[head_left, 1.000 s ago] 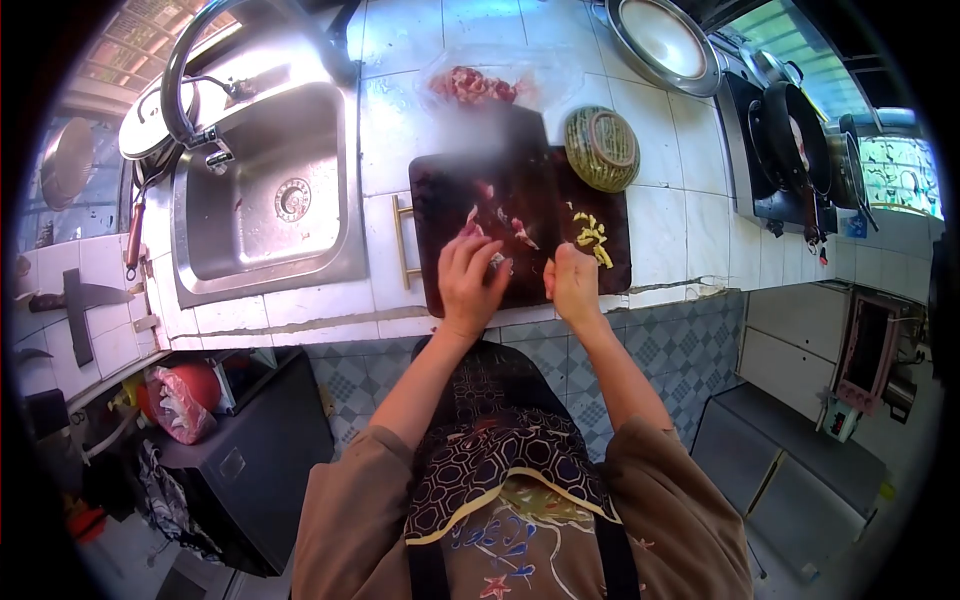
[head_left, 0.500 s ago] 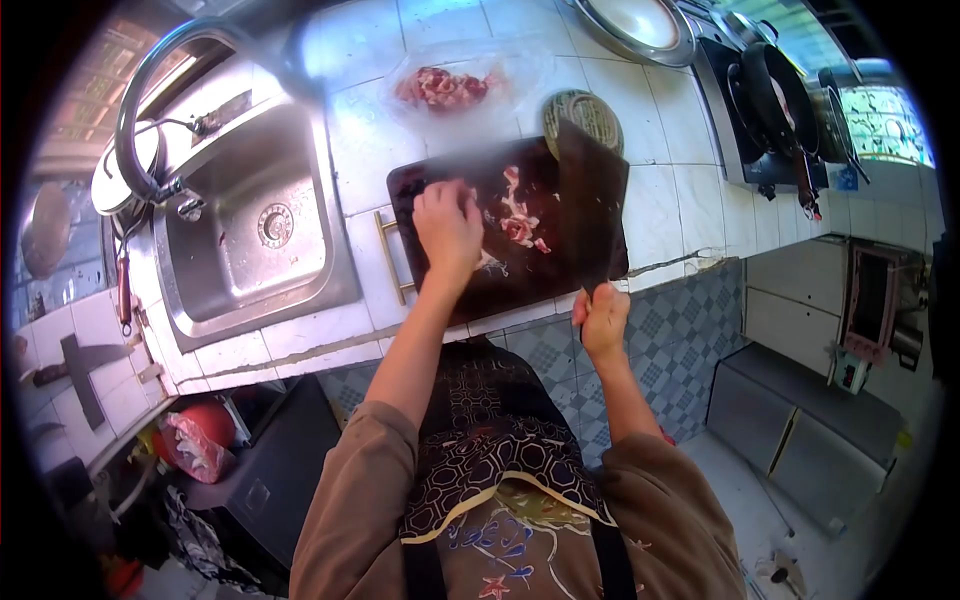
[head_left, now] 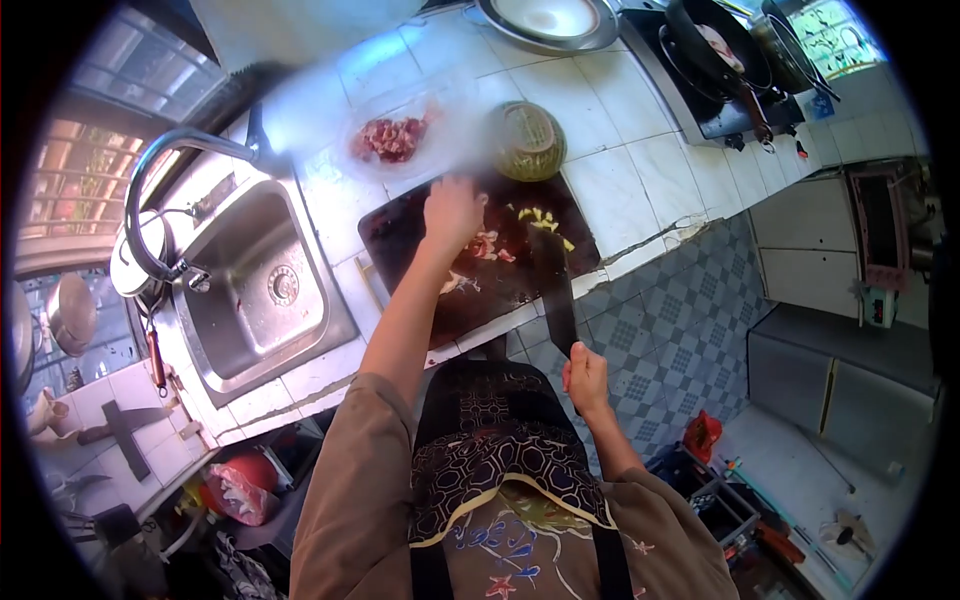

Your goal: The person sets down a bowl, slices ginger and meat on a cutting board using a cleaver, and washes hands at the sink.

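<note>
My right hand (head_left: 587, 378) grips the handle of a cleaver (head_left: 556, 290), whose broad dark blade reaches over the near right part of the dark cutting board (head_left: 400, 235). My left hand (head_left: 455, 212) is over the board's far side, fingers curled downward; whatever they hold, if anything, is hidden. Beside that hand lie pieces of raw meat (head_left: 487, 246). Small yellow chopped pieces (head_left: 540, 216) are spread close to the blade tip. Pale scraps (head_left: 458, 284) rest beneath my left forearm.
Behind the board are a clear plastic bag of cut meat (head_left: 390, 138) and a round greenish container (head_left: 530, 142). A steel sink (head_left: 262, 275) is on the left. On the right stands a stove (head_left: 735, 115) with a black pan (head_left: 718, 45). The tiled counter's front edge (head_left: 685, 235) is cracked.
My view has turned and shifted. The cleaver has swung from upright above the board's right side to lower, nearer the front edge, uncovering the yellow pieces. My left hand stays over the board.
</note>
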Demonstrator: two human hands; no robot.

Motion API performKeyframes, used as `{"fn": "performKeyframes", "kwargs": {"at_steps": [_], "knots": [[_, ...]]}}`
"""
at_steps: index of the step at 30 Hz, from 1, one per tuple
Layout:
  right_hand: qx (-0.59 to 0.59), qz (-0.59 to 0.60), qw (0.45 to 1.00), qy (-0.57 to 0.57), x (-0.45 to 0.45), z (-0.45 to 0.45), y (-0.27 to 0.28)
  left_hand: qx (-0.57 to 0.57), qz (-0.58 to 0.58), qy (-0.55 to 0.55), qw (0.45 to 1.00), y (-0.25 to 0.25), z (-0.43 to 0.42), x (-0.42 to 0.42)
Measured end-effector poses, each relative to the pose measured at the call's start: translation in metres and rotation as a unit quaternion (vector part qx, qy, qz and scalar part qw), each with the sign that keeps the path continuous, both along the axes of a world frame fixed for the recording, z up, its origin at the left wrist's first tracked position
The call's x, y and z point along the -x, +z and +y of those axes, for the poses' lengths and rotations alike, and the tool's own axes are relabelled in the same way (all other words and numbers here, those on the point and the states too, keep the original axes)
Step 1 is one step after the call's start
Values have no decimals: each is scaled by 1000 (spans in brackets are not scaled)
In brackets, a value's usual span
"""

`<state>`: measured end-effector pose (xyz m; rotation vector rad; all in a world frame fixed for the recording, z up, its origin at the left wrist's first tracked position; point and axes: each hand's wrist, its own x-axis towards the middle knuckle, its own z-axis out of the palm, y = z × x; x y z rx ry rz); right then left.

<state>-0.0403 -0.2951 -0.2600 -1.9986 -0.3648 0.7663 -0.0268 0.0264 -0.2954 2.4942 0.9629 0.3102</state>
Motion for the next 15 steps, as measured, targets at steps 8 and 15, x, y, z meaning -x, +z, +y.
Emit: {"fn": "performKeyframes", "kwargs": {"at_steps": [8,15], "knots": [[28,173,984,-18,-20,2,-7,152,96,-236,955,1,-14,24],[-33,362,931,-5,-36,9,-36,136,43,-48,989,9,-23,60]]}}
